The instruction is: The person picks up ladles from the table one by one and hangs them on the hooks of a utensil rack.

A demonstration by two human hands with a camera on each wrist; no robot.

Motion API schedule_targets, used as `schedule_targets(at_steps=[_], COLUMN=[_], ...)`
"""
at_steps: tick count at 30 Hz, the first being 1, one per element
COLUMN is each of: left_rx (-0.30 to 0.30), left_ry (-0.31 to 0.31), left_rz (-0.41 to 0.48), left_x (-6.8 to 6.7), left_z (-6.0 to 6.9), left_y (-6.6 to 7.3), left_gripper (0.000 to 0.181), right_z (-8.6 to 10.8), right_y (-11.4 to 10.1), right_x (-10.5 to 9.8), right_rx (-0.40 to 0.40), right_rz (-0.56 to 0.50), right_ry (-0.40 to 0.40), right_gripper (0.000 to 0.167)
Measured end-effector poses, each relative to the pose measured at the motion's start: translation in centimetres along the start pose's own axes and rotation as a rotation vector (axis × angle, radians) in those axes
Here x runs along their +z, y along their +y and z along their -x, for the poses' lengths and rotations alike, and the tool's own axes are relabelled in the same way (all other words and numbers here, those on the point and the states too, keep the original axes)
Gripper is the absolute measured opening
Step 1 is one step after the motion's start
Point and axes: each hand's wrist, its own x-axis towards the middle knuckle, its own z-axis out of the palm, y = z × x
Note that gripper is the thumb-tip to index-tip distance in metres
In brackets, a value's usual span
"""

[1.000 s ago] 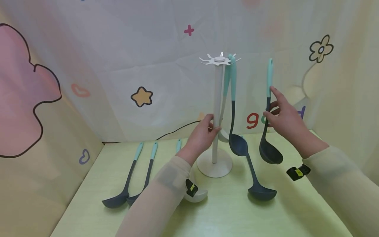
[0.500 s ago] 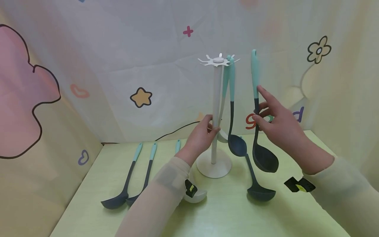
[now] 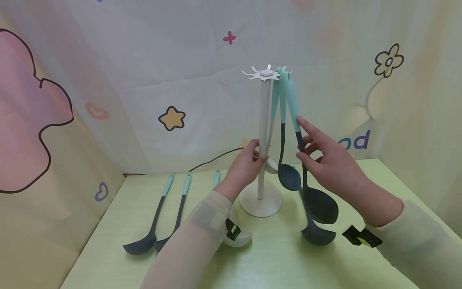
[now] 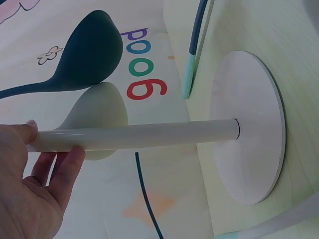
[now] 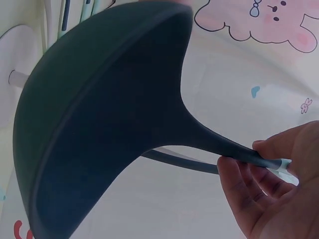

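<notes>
My left hand (image 3: 247,164) grips the white post (image 4: 164,134) of a utensil stand about halfway up. In my right hand (image 3: 330,160) a dark ladle (image 3: 320,205) with a mint handle is pinched at its shaft. The ladle leans, its handle top close to the hooks of the white rack (image 3: 266,74); whether it touches a hook I cannot tell. Just left of it hangs another dark ladle (image 3: 289,177), and behind that a white ladle (image 4: 97,112) hangs too. The right wrist view shows the held ladle's bowl (image 5: 109,109) large and near.
Two dark ladles (image 3: 153,224) (image 3: 180,212) lie on the table (image 3: 108,265) at the left. A white ladle (image 3: 241,239) lies partly behind the left forearm. Another dark ladle (image 3: 318,235) rests below the held one. The stand's round base (image 3: 260,206) sits mid-table, before a printed curtain (image 3: 202,80).
My right hand has moved left with the ladle, bringing its handle top from open space to the rack's right side and tilting it leftward. The left hand stays on the post.
</notes>
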Motion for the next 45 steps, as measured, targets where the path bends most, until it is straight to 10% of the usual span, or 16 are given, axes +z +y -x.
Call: schedule_targets(at_steps=[28, 45], left_rx=[0.016, 0.027], left_ry=[-0.003, -0.02], left_rz=[-0.02, 0.007], left_x=[-0.2, -0.2], left_z=[0.1, 0.0], left_y=[-0.1, -0.5], left_gripper=[0.043, 0.046], right_z=[-1.3, -2.6], right_y=[-1.0, 0.3], right_x=[1.6, 5.4], right_rx=[-0.013, -0.003], right_rz=[-0.003, -0.042], right_ry=[-0.076, 0.058], right_gripper=[0.083, 0.084])
